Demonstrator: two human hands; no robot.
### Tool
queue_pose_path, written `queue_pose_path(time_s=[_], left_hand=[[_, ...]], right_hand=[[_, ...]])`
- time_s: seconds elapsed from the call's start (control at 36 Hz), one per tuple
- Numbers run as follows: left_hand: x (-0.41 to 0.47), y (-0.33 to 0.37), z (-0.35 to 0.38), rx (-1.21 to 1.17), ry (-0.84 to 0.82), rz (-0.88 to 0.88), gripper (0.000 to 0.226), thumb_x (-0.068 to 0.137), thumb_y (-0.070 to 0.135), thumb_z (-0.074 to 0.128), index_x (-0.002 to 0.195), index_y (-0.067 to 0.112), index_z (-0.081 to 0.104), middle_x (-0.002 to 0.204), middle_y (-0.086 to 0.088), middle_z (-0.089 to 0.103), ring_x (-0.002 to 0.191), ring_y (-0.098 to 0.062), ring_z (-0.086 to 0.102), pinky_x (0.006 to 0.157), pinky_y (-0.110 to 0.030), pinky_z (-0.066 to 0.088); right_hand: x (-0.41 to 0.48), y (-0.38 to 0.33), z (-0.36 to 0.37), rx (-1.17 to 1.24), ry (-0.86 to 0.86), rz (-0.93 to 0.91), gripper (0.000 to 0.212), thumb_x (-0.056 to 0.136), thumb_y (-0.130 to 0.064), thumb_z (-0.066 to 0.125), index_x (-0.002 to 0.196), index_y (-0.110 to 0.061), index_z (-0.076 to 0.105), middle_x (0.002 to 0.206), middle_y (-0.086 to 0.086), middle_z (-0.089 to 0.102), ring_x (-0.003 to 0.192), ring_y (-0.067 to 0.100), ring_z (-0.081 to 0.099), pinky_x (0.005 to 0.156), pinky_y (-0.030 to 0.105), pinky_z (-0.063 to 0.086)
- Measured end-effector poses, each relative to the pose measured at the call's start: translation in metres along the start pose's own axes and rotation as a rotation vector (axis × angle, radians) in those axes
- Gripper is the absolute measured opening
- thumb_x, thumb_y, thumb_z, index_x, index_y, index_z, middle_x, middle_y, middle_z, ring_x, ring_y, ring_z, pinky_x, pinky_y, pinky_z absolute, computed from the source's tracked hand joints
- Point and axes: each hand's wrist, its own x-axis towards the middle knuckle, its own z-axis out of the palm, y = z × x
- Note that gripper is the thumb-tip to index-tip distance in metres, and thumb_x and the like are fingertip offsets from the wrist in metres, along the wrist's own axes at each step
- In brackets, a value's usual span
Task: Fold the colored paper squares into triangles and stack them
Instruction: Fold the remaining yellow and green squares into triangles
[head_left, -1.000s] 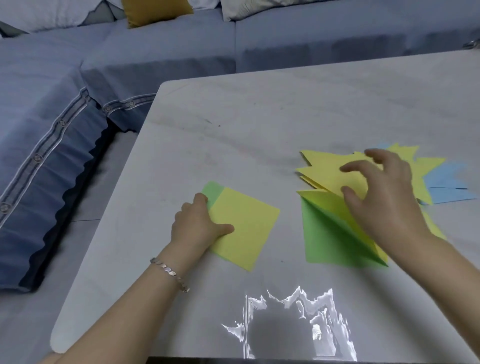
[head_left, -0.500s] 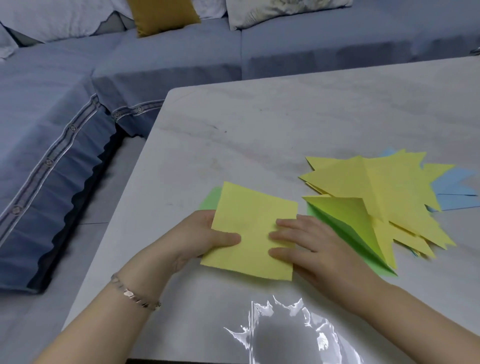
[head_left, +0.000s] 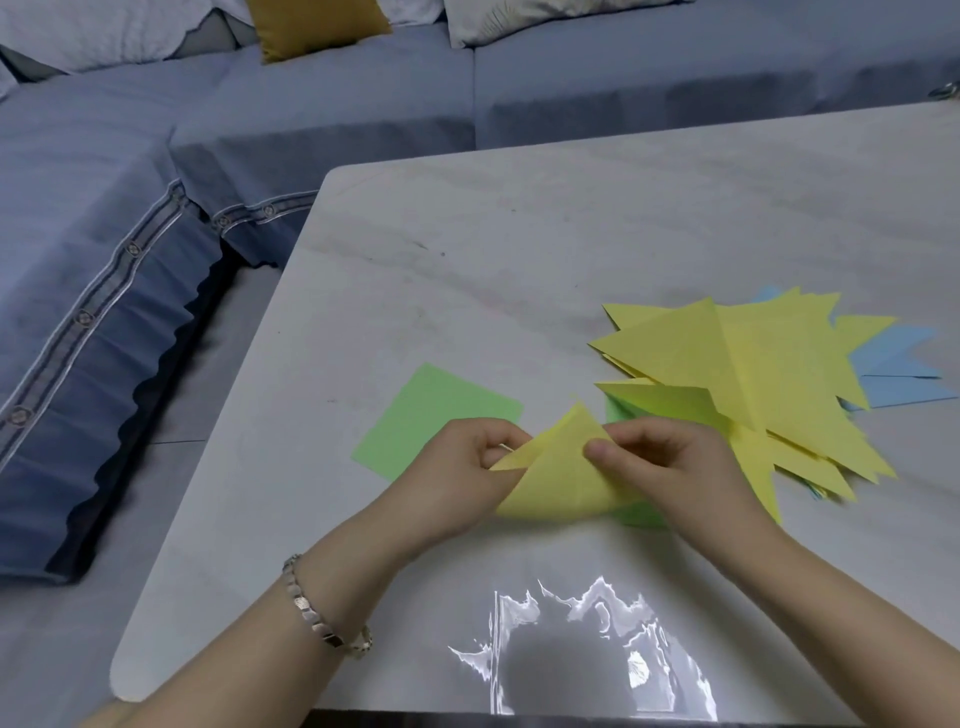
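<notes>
Both hands, left hand (head_left: 467, 467) and right hand (head_left: 670, 467), now pinch a yellow paper square (head_left: 558, 478) with closed fingers, bent over mid-fold, lifted off the green paper square (head_left: 441, 415) at ten o'clock. The pile of folded paper triangles (head_left: 769, 384) waits at two o'clock on the pale tabletop (head_left: 519, 249).

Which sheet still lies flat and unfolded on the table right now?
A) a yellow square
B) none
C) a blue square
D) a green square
D: the green square lies flat beside the left hand, while both hands bend the yellow sheet corner to corner.
</notes>
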Motion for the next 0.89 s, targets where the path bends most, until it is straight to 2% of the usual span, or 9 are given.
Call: queue_pose_path(time_s=[0.06,0.17,0.22,0.28,0.36,0.5,0.64,0.81,0.89], left_hand=[[-0.002,0.003,0.003,-0.057,0.021,-0.009,0.013,0.086,0.014,0.061,0.076,0.02,0.068,0.066,0.004,0.067,0.061,-0.008,0.056,0.062,-0.02,0.042],[-0.002,0.007,0.006,-0.124,0.177,0.072,0.017,0.083,0.027,0.064,0.067,0.024,0.068,0.062,0.009,0.061,0.058,-0.002,0.053,0.056,-0.013,0.041],[-0.002,0.007,0.006,-0.099,0.204,0.1,0.011,0.076,0.023,0.072,0.068,0.03,0.069,0.062,0.014,0.066,0.057,0.001,0.058,0.055,-0.01,0.044],[-0.002,0.005,0.006,0.004,0.224,0.134,0.021,0.072,0.017,0.077,0.067,0.035,0.067,0.06,0.02,0.065,0.056,0.002,0.057,0.057,-0.011,0.046],[-0.002,0.004,0.006,0.03,0.263,0.174,0.029,0.07,0.011,0.078,0.067,0.037,0.065,0.057,0.024,0.061,0.052,0.003,0.052,0.058,-0.01,0.046],[-0.004,0.006,0.008,-0.013,0.341,0.207,0.032,0.068,0.01,0.079,0.068,0.04,0.067,0.053,0.02,0.057,0.049,0.005,0.048,0.056,-0.003,0.039],[-0.007,0.006,0.011,-0.066,0.35,0.212,0.035,0.069,0.008,0.078,0.063,0.041,0.069,0.056,0.016,0.064,0.056,0.008,0.055,0.058,-0.003,0.04],[-0.008,0.005,0.013,-0.12,0.376,0.194,0.033,0.07,0.007,0.077,0.064,0.039,0.069,0.063,0.009,0.069,0.061,0.006,0.06,0.062,-0.004,0.044],[-0.007,0.005,0.013,-0.156,0.358,0.18,0.032,0.072,0.006,0.076,0.067,0.037,0.069,0.061,0.014,0.068,0.062,0.007,0.061,0.061,-0.003,0.044]], right_hand=[[-0.001,-0.001,0.001,0.044,0.019,0.028,0.022,0.072,-0.01,0.074,0.055,-0.023,0.07,0.063,-0.011,0.069,0.057,-0.003,0.057,0.057,0.008,0.042],[-0.002,-0.004,0.004,0.071,0.042,0.041,0.024,0.072,-0.01,0.075,0.053,-0.024,0.07,0.057,-0.012,0.067,0.052,-0.005,0.055,0.052,0.006,0.04],[-0.002,-0.005,0.005,0.067,0.058,0.044,0.022,0.071,-0.011,0.076,0.054,-0.023,0.069,0.056,-0.011,0.066,0.05,-0.004,0.054,0.05,0.006,0.039],[-0.002,-0.008,0.007,0.075,0.064,0.05,0.016,0.068,-0.01,0.078,0.058,-0.02,0.069,0.055,-0.008,0.065,0.049,-0.002,0.053,0.049,0.007,0.039],[-0.002,-0.01,0.009,0.127,0.085,0.042,0.016,0.066,-0.004,0.079,0.065,-0.015,0.066,0.051,-0.009,0.062,0.047,-0.002,0.052,0.05,0.006,0.04],[-0.003,-0.013,0.011,0.155,0.075,0.032,0.023,0.068,-0.003,0.077,0.08,-0.02,0.066,0.052,-0.01,0.059,0.047,-0.002,0.05,0.05,0.007,0.039],[-0.005,-0.015,0.012,0.14,0.069,-0.001,0.024,0.071,-0.002,0.074,0.074,-0.026,0.07,0.058,-0.006,0.061,0.051,-0.001,0.05,0.053,0.007,0.039],[-0.005,-0.016,0.012,0.103,0.072,-0.004,0.025,0.073,-0.005,0.073,0.074,-0.029,0.07,0.059,-0.016,0.066,0.056,-0.006,0.053,0.057,0.003,0.039],[-0.004,-0.016,0.012,0.089,0.079,0.001,0.025,0.073,-0.007,0.073,0.074,-0.031,0.07,0.067,-0.018,0.069,0.062,-0.005,0.057,0.061,0.004,0.041]])
